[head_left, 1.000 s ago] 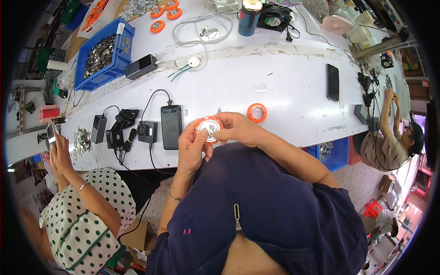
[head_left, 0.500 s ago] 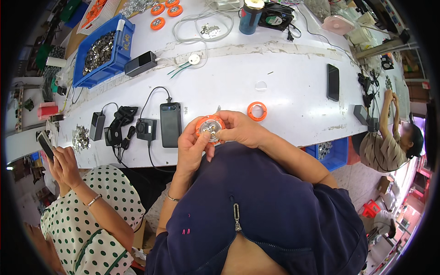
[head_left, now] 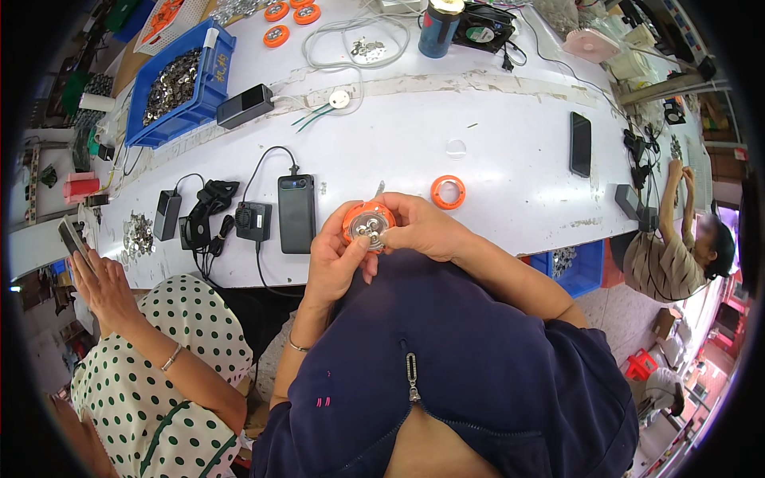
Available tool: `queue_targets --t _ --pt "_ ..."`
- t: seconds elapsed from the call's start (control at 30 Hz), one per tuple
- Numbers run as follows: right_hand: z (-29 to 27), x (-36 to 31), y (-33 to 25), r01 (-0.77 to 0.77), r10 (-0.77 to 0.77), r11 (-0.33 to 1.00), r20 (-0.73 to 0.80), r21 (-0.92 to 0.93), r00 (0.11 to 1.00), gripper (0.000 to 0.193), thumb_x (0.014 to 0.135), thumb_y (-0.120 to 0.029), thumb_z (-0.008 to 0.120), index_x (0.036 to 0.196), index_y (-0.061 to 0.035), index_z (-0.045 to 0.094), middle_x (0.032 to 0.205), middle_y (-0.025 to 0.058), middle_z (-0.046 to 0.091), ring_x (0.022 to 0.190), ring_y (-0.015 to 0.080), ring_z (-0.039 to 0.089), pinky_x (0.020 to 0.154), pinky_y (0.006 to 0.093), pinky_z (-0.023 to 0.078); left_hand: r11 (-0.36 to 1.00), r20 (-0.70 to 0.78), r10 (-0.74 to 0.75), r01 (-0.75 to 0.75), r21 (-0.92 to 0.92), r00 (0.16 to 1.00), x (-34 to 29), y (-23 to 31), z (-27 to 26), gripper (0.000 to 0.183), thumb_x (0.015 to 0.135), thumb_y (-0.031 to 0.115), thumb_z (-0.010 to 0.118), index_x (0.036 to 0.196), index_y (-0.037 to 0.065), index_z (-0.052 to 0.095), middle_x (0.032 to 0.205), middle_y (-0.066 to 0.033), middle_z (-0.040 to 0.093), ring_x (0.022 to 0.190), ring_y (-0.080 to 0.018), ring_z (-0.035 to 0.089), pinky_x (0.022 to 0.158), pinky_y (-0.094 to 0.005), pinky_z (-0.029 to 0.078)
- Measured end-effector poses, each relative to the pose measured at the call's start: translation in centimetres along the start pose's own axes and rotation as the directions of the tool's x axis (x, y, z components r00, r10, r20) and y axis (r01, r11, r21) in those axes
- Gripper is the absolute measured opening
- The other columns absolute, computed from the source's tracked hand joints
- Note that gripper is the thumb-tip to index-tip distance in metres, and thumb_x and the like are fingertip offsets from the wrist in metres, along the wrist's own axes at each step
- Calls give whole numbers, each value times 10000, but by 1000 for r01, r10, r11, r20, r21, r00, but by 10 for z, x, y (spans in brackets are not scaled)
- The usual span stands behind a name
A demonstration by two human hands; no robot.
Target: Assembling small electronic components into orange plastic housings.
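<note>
Both my hands hold a round orange puck light [head_left: 370, 227] close to my body, just over the table's near edge. Its orange rim surrounds a shiny silver face with several small round lamps. My left hand [head_left: 338, 253] is closed around its left side, thumb pressed on the lower part of the face. From the right, my right hand [head_left: 422, 229] pinches it, its thumb also at the lower edge of the face. A loose orange ring [head_left: 435, 193] lies on the table beyond my right hand, and a clear disc [head_left: 455, 148] lies farther off.
Left of my hands are a black power bank [head_left: 296, 227], an adapter [head_left: 253, 221] and cables. A blue bin [head_left: 217, 84] of small metal parts stands far left, several orange lights [head_left: 276, 36] behind. A phone [head_left: 580, 143] lies right. A co-worker's hand [head_left: 107, 295] holds a phone on the left.
The light has shifted slightly to the right in my hands and its silver face is turned more into view. The co-worker on the left has moved their phone a little left.
</note>
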State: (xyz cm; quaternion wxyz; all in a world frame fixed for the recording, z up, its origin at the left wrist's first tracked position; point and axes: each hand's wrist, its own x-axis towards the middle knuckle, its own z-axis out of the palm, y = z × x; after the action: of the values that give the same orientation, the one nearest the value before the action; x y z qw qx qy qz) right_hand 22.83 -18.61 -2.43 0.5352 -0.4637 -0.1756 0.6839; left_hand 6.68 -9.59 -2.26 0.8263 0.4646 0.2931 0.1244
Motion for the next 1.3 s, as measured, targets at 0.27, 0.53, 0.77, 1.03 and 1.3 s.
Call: queue_targets --t 0.27,0.53,0.77,1.03,1.3 --pt "1 0 -3 -23 23 999 18 31 1000 403 735 -14 588 1133 22 539 939 64 593 784 112 558 668 237 476 1000 2 9 -9 12 1000 0 -1 -1 496 903 26 537 1350 -58 340 868 -119 615 563 -121 590 442 -223 490" --pt "3 -3 -1 11 -11 1000 14 6 1000 376 752 -32 595 1121 15 548 952 62 602 804 106 562 693 244 482 1000 -15 -17 17 -18 1000 -1 -1 3 496 891 5 544 1343 -59 349 881 -121 617 563 -118 590 440 -222 487" --pt "12 -7 -4 18 -29 988 69 151 997 377 798 -77 655 1129 32 512 886 94 620 692 164 634 664 259 491 1000 -12 3 -3 -8 1000 0 -4 1 502 881 -12 557 1339 -50 355 877 -118 618 573 -118 594 446 -224 487" --pt "5 -3 6 1 -7 990 44 144 999 384 774 -26 614 1137 38 505 906 98 610 705 154 618 637 258 471 1000 -43 -9 9 -4 999 -2 -5 2 525 842 -39 566 1326 -57 363 878 -140 616 536 -152 590 415 -247 475" --pt "1 -4 -2 12 -12 1000 42 11 999 360 761 -21 564 1119 18 549 932 57 597 788 103 551 669 241 457 1000 -43 -10 11 7 999 -1 2 5 516 841 -43 561 1321 -53 370 867 -139 620 530 -145 588 414 -242 472"
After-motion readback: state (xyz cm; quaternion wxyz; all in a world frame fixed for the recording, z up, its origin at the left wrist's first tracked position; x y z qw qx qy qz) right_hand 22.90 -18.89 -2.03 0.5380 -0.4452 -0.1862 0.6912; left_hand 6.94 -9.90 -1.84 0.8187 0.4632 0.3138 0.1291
